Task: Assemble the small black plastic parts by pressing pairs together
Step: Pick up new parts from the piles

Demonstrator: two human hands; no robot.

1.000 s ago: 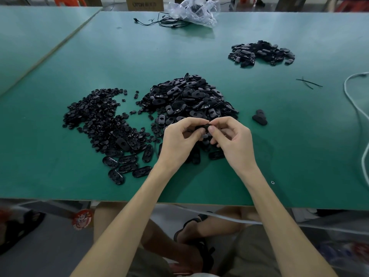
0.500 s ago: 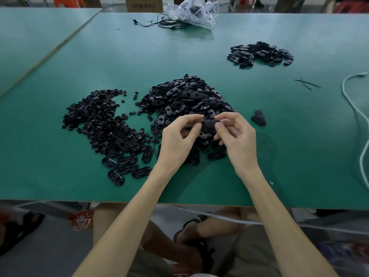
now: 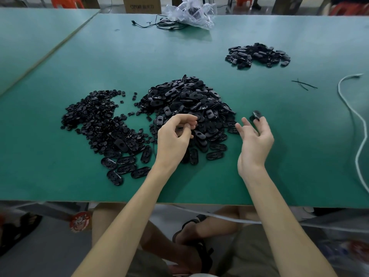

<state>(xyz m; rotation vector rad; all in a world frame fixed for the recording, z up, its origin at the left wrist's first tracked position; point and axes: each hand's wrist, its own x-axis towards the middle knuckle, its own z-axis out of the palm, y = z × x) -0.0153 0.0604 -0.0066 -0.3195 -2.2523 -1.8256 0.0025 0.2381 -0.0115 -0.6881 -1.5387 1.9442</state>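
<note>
My left hand (image 3: 175, 136) hovers over the near edge of the big central heap of black oval shells (image 3: 187, 100), fingers loosely curled, with no part visible in it. My right hand (image 3: 255, 136) is out to the right of the heap with its fingers spread and straight. Its fingertips are at a small black assembled piece (image 3: 255, 115) lying on the green table (image 3: 279, 166). A heap of smaller black inserts (image 3: 93, 114) lies to the left. Several flat oval shells (image 3: 123, 164) lie singly in front of it.
A separate pile of black parts (image 3: 257, 54) sits at the far right. Thin black ties (image 3: 303, 84) and a white cable (image 3: 357, 120) lie to the right. A clear plastic bag (image 3: 191, 11) and a black cord (image 3: 159, 24) are at the back edge.
Both hands were together pinching one black part over the central heap. They have separated: my right hand swung right to the small piece on the table and opened, and my left hand stayed.
</note>
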